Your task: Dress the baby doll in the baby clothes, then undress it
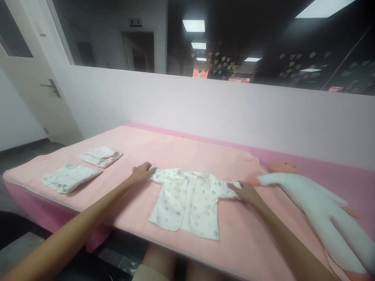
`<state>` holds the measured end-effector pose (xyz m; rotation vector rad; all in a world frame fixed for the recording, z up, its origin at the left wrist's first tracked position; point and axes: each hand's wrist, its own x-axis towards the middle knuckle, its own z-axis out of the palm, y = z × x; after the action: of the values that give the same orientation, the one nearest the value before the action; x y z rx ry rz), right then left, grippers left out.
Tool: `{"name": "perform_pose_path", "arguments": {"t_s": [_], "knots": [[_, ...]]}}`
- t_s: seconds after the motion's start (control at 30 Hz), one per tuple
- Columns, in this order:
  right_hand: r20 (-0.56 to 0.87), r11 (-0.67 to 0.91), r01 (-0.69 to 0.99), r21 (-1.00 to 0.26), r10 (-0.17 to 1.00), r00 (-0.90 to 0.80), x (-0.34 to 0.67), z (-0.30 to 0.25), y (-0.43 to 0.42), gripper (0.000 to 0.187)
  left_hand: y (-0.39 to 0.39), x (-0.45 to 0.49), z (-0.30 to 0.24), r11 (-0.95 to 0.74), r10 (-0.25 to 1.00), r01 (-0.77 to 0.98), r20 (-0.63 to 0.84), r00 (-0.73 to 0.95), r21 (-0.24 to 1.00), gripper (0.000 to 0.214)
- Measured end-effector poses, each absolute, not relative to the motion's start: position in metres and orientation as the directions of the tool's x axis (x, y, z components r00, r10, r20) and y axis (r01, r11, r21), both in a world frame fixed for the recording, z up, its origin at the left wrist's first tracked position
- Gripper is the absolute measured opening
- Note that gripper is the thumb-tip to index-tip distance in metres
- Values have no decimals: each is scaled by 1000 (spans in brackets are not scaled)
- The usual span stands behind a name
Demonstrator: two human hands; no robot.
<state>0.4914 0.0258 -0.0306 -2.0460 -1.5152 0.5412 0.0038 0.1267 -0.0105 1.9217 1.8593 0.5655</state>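
A small white baby shirt (172,199) with a pale green and grey print lies spread flat, its front parted down the middle and its sleeves stretched out sideways. My left hand (143,171) pinches the cuff of the sleeve on the left. On the other side, my right hand (244,192) has its fingers closed on the opposite cuff. The body of the shirt rests on the pink table cover (131,218).
Two folded printed baby garments, one nearer (70,178) and one farther (99,156), lie at the left. A doll in a pale suit (310,197) lies along the right. Behind the table stands a white wall (205,109) below a window; a door (38,74) is at far left.
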Motion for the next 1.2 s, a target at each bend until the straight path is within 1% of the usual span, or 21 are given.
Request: {"name": "perform_pose_path", "arguments": {"t_s": [0.03, 0.1, 0.17, 0.2, 0.27, 0.3, 0.37, 0.43, 0.53, 0.6, 0.63, 0.67, 0.73, 0.83, 0.9, 0.97, 1.03, 1.13, 1.2], "knots": [[37, -225, 765, -603, 950, 309, 490, -35, 23, 53, 126, 6, -12, -46, 999, 846, 25, 38, 531, 47], [166, -167, 794, -585, 933, 318, 482, -42, 13, 57, 120, 10, -15, -94, 994, 858, 92, 54, 506, 51], [320, -75, 825, -560, 899, 299, 467, -44, -3, 60, 108, 10, -17, -149, 977, 875, 206, 58, 461, 53], [389, -23, 844, -536, 881, 270, 458, -43, -14, 59, 101, 9, -18, -185, 961, 882, 269, 69, 433, 52], [474, 113, 858, -501, 866, 163, 436, -38, -36, 48, 87, 9, -16, -296, 914, 876, 380, 143, 382, 47], [486, 187, 844, -503, 869, 97, 423, -34, -47, 40, 81, 10, -14, -370, 886, 855, 416, 207, 363, 43], [459, 302, 803, -513, 888, -41, 398, -25, -60, 28, 77, 18, -8, -525, 819, 781, 448, 358, 337, 36], [432, 370, 770, -520, 892, -137, 373, -16, -58, 22, 83, 32, 0, -650, 750, 685, 423, 508, 330, 34], [433, 416, 750, -514, 881, -191, 343, -10, -31, 22, 107, 59, 10, -753, 652, 553, 292, 700, 357, 44], [409, 389, 763, -516, 895, -180, 329, -12, -3, 24, 128, 75, 13, -799, 572, 489, 189, 799, 350, 51], [379, 364, 771, -523, 909, -172, 324, -14, 11, 24, 139, 82, 13, -826, 524, 458, 147, 839, 328, 52], [339, 332, 774, -539, 927, -162, 320, -17, 24, 23, 149, 88, 13, -857, 475, 427, 118, 872, 290, 49], [254, 269, 772, -576, 956, -143, 315, -22, 48, 21, 168, 97, 12, -916, 382, 365, 90, 920, 165, 38], [133, 191, 754, -628, 982, -137, 314, -28, 73, 24, 190, 108, 11, -954, 284, 292, 102, 953, -65, 18], [66, 148, 744, -652, 988, -139, 318, -30, 85, 28, 198, 115, 9, -951, 244, 261, 120, 962, -165, 9], [27, 114, 738, -665, 991, -129, 322, -30, 93, 27, 202, 121, 5, -943, 237, 262, 139, 961, -204, 4], [21, 99, 740, -666, 993, -114, 325, -31, 95, 24, 200, 126, -1, -927, 292, 321, 163, 942, -196, 5], [39, 97, 739, -667, 995, -96, 326, -32, 92, 21, 193, 127, -10, -884, 426, 449, 171, 888, -128, 13], [45, 100, 732, -674, 994, -95, 325, -33, 89, 23, 188, 123, -12, -870, 475, 489, 155, 866, -66, 15]]}}
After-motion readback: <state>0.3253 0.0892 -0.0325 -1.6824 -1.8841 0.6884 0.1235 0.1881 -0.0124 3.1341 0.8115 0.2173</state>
